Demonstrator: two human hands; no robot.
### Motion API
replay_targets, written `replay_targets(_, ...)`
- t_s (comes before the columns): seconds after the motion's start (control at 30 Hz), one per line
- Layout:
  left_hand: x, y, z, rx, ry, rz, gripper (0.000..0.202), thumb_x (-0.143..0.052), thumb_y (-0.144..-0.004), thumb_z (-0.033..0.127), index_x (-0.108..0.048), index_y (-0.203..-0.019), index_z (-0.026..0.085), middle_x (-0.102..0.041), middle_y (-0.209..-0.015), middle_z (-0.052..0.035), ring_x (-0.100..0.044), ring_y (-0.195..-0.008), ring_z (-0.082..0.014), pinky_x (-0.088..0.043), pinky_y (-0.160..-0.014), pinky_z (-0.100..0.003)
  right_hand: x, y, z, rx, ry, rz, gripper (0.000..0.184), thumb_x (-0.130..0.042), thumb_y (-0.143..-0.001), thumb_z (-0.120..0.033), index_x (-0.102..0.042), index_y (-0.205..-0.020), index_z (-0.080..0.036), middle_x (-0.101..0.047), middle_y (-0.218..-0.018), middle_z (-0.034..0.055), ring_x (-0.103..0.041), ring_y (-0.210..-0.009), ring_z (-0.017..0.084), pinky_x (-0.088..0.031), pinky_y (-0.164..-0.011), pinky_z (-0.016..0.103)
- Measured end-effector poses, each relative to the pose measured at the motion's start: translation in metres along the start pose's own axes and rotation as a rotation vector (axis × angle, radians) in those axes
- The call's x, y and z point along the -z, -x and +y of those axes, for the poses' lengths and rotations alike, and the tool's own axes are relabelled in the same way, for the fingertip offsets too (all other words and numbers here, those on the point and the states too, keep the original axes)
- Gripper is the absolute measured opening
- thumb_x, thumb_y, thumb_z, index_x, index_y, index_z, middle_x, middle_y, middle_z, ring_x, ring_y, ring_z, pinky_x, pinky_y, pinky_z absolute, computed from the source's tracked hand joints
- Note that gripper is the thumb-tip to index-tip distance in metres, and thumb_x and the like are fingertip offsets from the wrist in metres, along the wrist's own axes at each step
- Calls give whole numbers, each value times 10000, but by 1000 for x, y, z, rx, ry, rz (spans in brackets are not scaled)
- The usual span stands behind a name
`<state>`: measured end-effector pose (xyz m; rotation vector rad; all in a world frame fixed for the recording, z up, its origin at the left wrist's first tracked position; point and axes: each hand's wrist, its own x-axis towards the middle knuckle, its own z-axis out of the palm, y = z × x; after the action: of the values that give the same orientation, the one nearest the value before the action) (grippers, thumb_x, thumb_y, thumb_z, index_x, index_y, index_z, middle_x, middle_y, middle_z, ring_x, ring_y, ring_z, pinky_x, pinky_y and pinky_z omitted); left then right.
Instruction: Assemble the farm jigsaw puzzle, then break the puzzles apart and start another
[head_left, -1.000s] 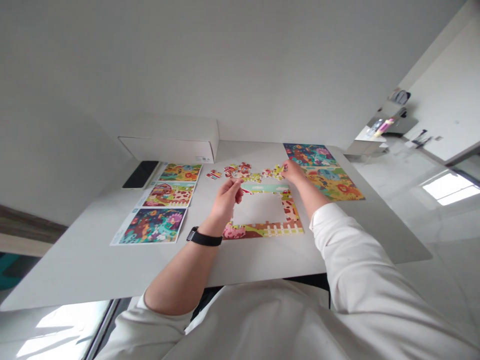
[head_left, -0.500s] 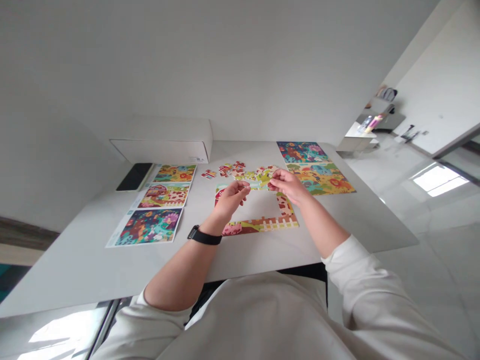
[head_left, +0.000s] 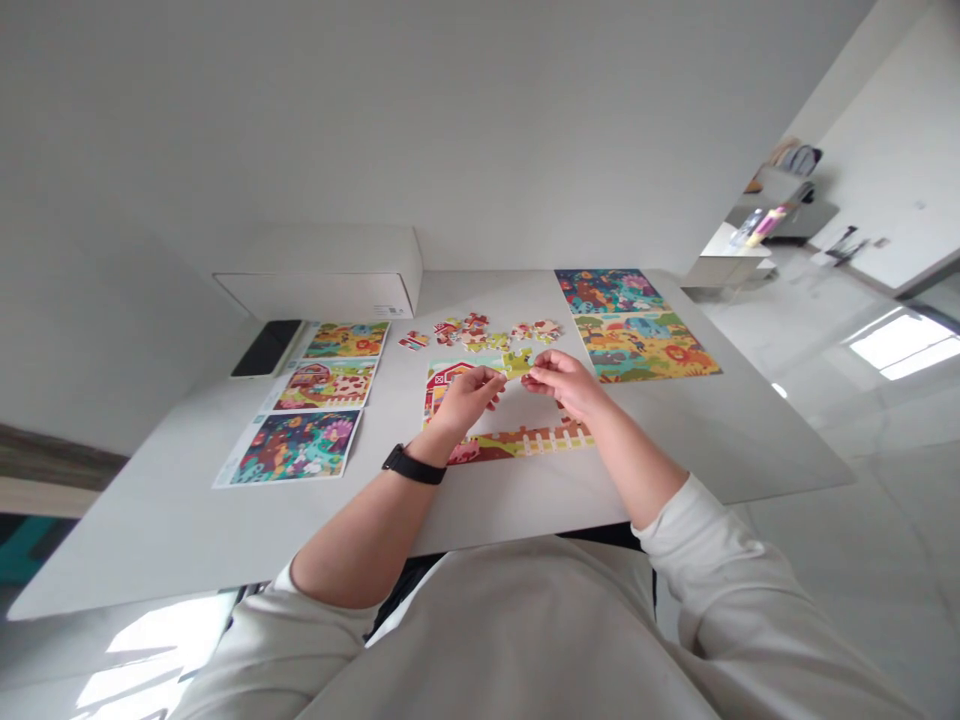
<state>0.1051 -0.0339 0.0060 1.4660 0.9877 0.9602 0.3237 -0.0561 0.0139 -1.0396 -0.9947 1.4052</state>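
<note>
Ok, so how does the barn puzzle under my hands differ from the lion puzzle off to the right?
The barn puzzle is only a border with bare table in its middle; the lion puzzle is filled in whole. The barn puzzle lies beneath the left hand and right hand, which pinch a yellow-green piece; the lion puzzle lies apart, untouched. Both lie flat, in bright cartoon colours.

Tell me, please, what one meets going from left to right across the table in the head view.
Picture cards → left hand → green puzzle piece → right hand → finished puzzles.
</note>
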Motion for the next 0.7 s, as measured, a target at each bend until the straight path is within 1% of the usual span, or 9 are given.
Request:
replay_targets(0.13,0,1,3,10,49,-19,362,-767,-865,544,-703,-890,188,-703,-830,-38,-634,-676,-129,-540,-604,-243,-3,0,4,3,-16,19,510,-1015,-606,-458,-640,-871,-234,-726,-799,-35,-779,-850,188,-656,-871,363)
replay_targets(0.27,0,1,2,-1,19,-21,442,-797,-829,617,-685,-879,192,-686,-795,-23,-631,-671,-128,-540,-601,-241,-6,0,7,-43,-8,-6,520,-1019,-592,-468,-640,-853,-226,-760,-817,-8,-779,-846,194,-652,-849,353)
replay_targets(0.37,1,-1,0,10,-7,-2,505,-800,-802,675,-670,-852,189,-662,-747,-11,-618,-646,-124,-538,-594,-243,-6,2,4,-49,15,-17,500,-1001,-617,-485,-648,-852,-220,-766,-830,7,-775,-857,195,-639,-825,334)
replay_targets(0.5,3,-2,-2,25,2,16,551,-807,-778,713,-674,-870,186,-645,-721,-3,-612,-630,-120,-532,-589,-243,2,5,-5,20,82,50,470,-968,-652,-524,-670,-855,-222,-751,-830,2,-739,-831,169,-610,-785,295)
replay_targets(0.7,5,-3,-1,15,-11,32,595,-806,-756,757,-659,-822,185,-634,-697,-5,-610,-621,-120,-533,-581,-243,24,1,-16,122,114,181,486,-943,-663,-574,-686,-900,-236,-738,-843,-6,-699,-795,144,-580,-735,262)
